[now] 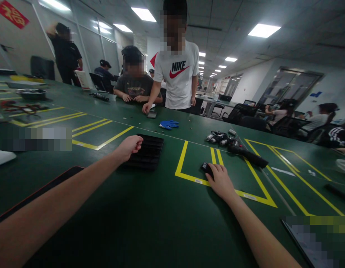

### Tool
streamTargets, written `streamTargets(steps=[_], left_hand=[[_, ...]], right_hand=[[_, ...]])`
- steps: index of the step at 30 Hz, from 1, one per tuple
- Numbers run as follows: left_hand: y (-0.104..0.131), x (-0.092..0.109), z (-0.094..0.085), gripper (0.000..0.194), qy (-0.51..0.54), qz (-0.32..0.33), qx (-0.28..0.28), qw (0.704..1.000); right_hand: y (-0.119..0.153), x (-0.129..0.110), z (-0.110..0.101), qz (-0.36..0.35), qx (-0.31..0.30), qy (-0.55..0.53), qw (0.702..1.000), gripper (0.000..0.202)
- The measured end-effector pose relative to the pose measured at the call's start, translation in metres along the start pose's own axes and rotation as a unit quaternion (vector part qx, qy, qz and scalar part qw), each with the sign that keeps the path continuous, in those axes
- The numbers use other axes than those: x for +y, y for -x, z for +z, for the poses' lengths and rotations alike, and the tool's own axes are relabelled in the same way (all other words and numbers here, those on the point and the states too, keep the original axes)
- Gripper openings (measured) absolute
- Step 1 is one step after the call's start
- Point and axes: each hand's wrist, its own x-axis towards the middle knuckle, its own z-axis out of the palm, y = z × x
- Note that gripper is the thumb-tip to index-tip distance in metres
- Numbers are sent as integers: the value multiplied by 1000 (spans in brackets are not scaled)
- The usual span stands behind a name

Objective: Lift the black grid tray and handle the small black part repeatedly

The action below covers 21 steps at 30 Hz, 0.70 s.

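Note:
A black ridged tray (pixel 150 152) lies on the green table (pixel 161 208). Over its left part is my left hand (pixel 130 147), fingers curled closed; whatever they hold, if anything, is hidden. Further right, my right hand (pixel 221 178) has its fingers closed on a small black object (pixel 207 169) at the near edge of a yellow tape outline (pixel 186 176). The object's left end shows past the fingertips.
Behind the tape outline lie a black tool (pixel 249 154) and several metallic cylinders (pixel 217 137). A blue glove (pixel 169 124) rests beyond the tray. Two people are across the table, one touching a small grey object (pixel 151 114). A dark-screened device (pixel 303 242) is at the lower right.

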Motion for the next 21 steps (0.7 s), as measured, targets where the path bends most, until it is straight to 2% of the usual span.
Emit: streamTargets(steps=[4,6,7,9,11,13,16,21], left_hand=[[-34,-5,-15,15,-101,32,35,994],[-45,-7,-22,14,-220,80,46,971],[-49,-7,-25,12,-303,111,46,945],[-51,-6,-30,11,-478,170,13,862],[-50,-6,-35,22,-600,205,-66,770],[-48,-7,-40,40,-654,211,-147,712],[-48,-10,-47,56,-678,195,-214,676],[-52,-9,-50,71,-724,137,-230,636]], right_hand=[[0,0,-1,0,-1,-4,1000,44],[-1,0,-1,3,-5,-7,1000,44],[-1,0,-1,6,-8,-8,1000,45],[-1,-1,-2,8,-9,-7,1000,44],[-1,-1,-2,9,-7,-6,1000,44],[-1,0,-1,8,-6,-9,1000,44],[-2,1,-1,11,-9,-18,1000,45],[-4,1,0,28,-22,-38,999,45]])
